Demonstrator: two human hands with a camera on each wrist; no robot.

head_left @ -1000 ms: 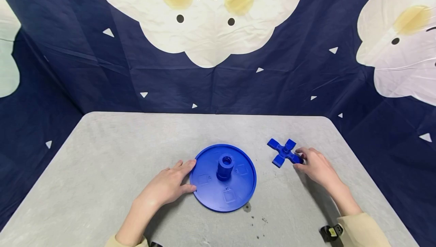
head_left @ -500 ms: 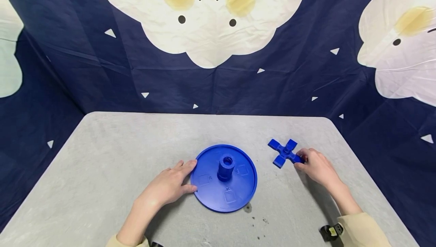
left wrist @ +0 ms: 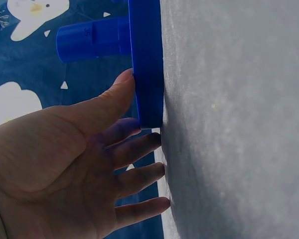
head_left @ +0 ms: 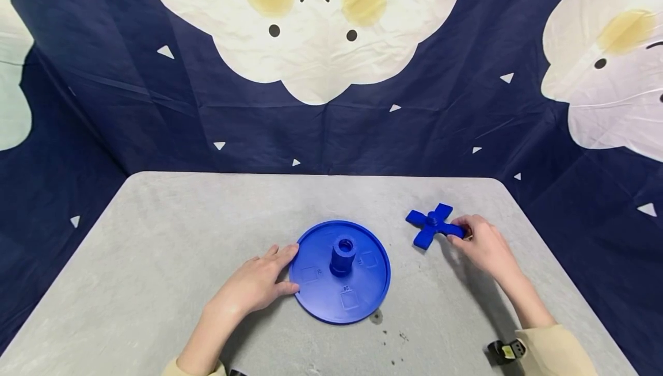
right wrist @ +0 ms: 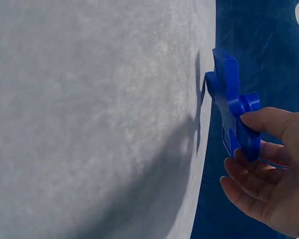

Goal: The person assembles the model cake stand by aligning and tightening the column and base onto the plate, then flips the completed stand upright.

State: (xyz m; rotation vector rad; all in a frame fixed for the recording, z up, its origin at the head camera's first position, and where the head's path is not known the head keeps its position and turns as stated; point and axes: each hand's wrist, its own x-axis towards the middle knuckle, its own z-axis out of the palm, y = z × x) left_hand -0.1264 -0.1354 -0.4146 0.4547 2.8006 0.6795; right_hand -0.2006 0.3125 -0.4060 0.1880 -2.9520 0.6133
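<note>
A round blue plate with a raised rim lies on the table, an upright hollow post standing at its middle. My left hand is at its left edge, thumb and forefinger touching the rim. In the left wrist view the other fingers spread out relaxed, their tips down at the tabletop. Right of the plate, my right hand pinches one arm of a blue four-armed cross piece with a short peg at its centre. The right wrist view has the cross piece tilted, lifted off the table.
The grey table has rounded far corners and a few dark specks in front of the plate. A dark blue cloth with white clouds hangs behind it and at the sides. A black strap sits at the right sleeve.
My right hand has raised the cross piece from the table and tilted it, moving slightly away from me. The left hand and the round plate have stayed in place.
</note>
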